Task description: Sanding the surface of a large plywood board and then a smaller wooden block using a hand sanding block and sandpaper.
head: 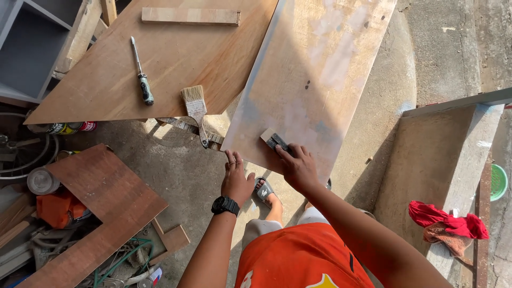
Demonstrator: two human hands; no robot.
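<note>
Head view looks straight down on a person sanding a pale plywood board (314, 74) outdoors. Right hand (298, 166) is closed around a small sanding block (273, 140), pressing it flat on the board's near left corner. Left hand (236, 178), with a black wristwatch (225, 205), has fingers spread and loose, holding nothing, fingertips at the board's near edge as if steadying it. Step in hand looks like smoothing the surface: whitish filler or primer patches and faint blue smears cover the panel, and the block sits at the near end, so most of the panel probably still wants passes. Next move likely calls for even strokes up the panel while the left hand keeps it from sliding; the near edge overhangs, so too much weight there could tip it. Board lies tilted across a larger brown plywood sheet (160, 64), touching or overlapping it. On that sheet: a paintbrush (195, 109) at the near edge, a screwdriver (142, 74), a wood strip (190, 16). Floor is bare concrete (181, 170). Lower left holds scrap plywood (101, 202), cans, hose and clutter. At right a red rag (445, 220) lies on a concrete ledge, a green tub beyond. Sandalled foot shows below the hands.
</note>
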